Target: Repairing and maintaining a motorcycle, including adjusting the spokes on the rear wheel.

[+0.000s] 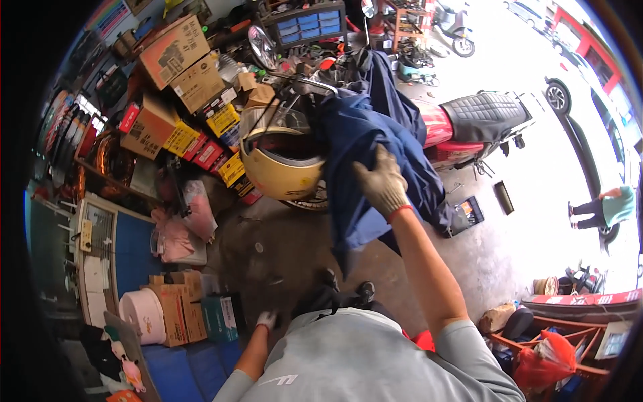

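Observation:
A navy-blue cloth [362, 134] drapes in folds over the handlebar area of a red motorcycle [435, 124] and hangs down its near side. Against its near face lies my right hand [383, 184], in a beige work glove, thumb and fingers spread. A cream open-face helmet [281, 171] hangs at the motorcycle's front, left of the cloth. My left hand [266, 319], also gloved, is low by my left side, apart from the motorcycle; its fingers are too small to make out. The motorcycle's black quilted seat [485, 117] points to the right.
Stacked cardboard boxes [175, 53] and yellow and red cartons stand at the left. A pink tub [142, 315] and a teal box [220, 318] are near my left arm. An open tool case [465, 214] lies right of the cloth. Another person [613, 206] stands far right.

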The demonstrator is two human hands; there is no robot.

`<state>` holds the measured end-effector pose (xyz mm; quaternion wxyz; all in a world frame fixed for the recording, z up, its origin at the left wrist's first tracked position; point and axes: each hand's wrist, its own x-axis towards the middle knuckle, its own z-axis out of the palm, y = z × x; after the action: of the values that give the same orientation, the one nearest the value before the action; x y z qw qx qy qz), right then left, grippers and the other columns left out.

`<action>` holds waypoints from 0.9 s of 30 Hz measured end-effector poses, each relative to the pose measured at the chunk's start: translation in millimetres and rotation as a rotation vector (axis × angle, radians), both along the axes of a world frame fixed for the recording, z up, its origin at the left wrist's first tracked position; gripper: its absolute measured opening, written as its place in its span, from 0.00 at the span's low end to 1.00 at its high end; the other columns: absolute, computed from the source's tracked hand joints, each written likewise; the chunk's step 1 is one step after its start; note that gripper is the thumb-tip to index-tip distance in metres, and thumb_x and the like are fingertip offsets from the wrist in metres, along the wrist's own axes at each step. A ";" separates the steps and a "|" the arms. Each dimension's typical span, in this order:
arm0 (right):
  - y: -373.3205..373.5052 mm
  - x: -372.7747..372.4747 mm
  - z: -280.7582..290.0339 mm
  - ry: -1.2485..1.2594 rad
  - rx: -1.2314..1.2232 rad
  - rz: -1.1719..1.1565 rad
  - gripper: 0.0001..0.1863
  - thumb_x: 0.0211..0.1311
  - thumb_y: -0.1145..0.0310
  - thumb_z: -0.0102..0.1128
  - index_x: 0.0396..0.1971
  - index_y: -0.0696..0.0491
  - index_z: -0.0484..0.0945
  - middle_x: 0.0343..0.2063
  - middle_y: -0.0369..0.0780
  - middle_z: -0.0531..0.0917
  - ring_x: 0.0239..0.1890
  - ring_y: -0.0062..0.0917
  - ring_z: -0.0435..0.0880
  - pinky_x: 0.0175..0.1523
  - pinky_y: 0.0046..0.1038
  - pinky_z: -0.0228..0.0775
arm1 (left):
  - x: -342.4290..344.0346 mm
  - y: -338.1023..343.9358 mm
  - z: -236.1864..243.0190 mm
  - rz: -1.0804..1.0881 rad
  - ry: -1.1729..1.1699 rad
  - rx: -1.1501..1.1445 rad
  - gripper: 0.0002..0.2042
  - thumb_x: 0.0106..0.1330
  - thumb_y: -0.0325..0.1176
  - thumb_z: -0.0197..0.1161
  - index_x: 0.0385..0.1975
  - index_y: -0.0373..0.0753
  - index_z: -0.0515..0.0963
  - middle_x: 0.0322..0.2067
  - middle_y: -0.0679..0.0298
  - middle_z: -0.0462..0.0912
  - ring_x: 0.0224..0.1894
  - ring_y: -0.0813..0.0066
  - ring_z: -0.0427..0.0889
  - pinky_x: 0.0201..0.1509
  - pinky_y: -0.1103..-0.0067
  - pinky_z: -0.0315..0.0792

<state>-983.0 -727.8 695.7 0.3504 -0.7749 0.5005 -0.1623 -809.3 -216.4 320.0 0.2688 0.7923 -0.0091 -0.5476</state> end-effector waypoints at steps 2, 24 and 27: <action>-20.9 -8.0 -19.5 -0.007 -0.062 0.017 0.42 0.55 0.45 0.52 0.64 0.56 0.55 0.59 0.54 0.64 0.63 0.45 0.62 0.65 0.39 0.55 | -5.9 -132.5 63.4 -0.680 -0.482 0.102 0.24 0.65 0.48 0.44 0.48 0.33 0.73 0.51 0.47 0.73 0.53 0.50 0.71 0.56 0.65 0.67; 17.0 -66.2 -313.5 -1.174 1.870 -0.988 0.31 0.58 0.43 0.51 0.53 0.52 0.70 0.51 0.47 0.73 0.54 0.45 0.68 0.62 0.51 0.55 | -47.9 -297.0 178.9 -0.232 -0.002 -0.276 0.18 0.62 0.36 0.60 0.48 0.30 0.75 0.45 0.58 0.79 0.44 0.71 0.79 0.49 0.78 0.72; -28.3 -37.4 -274.2 -1.706 1.431 -0.871 0.30 0.63 0.48 0.43 0.56 0.55 0.67 0.52 0.50 0.73 0.57 0.46 0.67 0.64 0.48 0.54 | -24.9 -294.0 129.8 0.411 -0.043 -0.469 0.14 0.62 0.37 0.57 0.40 0.33 0.78 0.33 0.58 0.78 0.37 0.70 0.78 0.37 0.78 0.76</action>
<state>-1020.4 -756.1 421.5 0.8372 0.1883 0.3038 -0.4140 -834.3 -510.4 449.8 0.5491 0.7053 0.0197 -0.4479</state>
